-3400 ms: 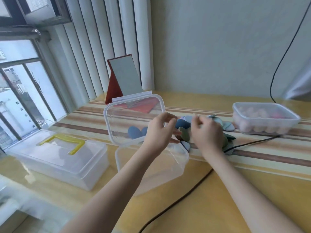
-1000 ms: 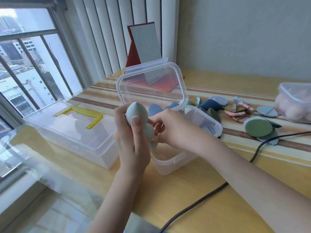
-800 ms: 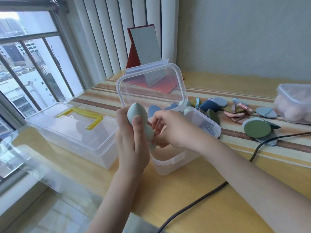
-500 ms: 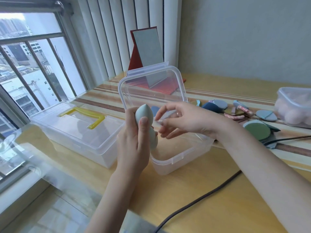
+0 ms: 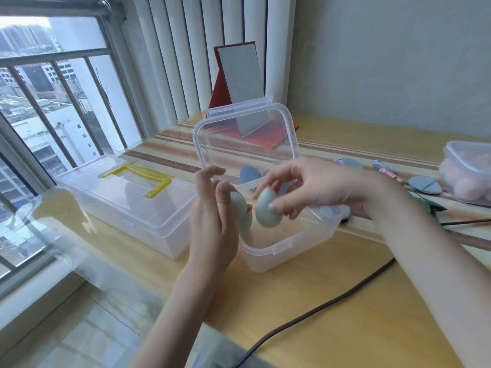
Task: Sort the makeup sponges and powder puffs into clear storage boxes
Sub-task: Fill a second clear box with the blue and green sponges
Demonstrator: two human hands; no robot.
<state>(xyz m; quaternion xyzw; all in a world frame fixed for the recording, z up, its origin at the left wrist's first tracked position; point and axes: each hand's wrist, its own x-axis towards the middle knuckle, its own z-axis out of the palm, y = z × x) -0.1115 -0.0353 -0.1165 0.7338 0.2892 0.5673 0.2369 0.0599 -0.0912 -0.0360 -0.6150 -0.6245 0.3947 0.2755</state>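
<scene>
A clear storage box [image 5: 281,251] stands open at the table's middle, its lid [image 5: 245,136] raised at the back. My left hand [image 5: 212,221] holds pale green egg-shaped sponges [image 5: 240,208] at the box's left rim. My right hand [image 5: 313,187] pinches another pale green sponge [image 5: 267,208] over the box. Blue puffs [image 5: 249,172] show through the box behind the hands. Flat puffs [image 5: 423,183] of several colours lie to the right on the table.
A larger clear box with a yellow handle [image 5: 138,176] sits shut on the left. A clear tub of pink sponges [image 5: 467,171] stands at the far right. A red folding mirror [image 5: 239,75] is at the back. A dark cable [image 5: 318,309] crosses the table front.
My right hand has taken one green sponge out of my left hand and carries it over the open box. My left hand keeps the other sponges and has lowered slightly.
</scene>
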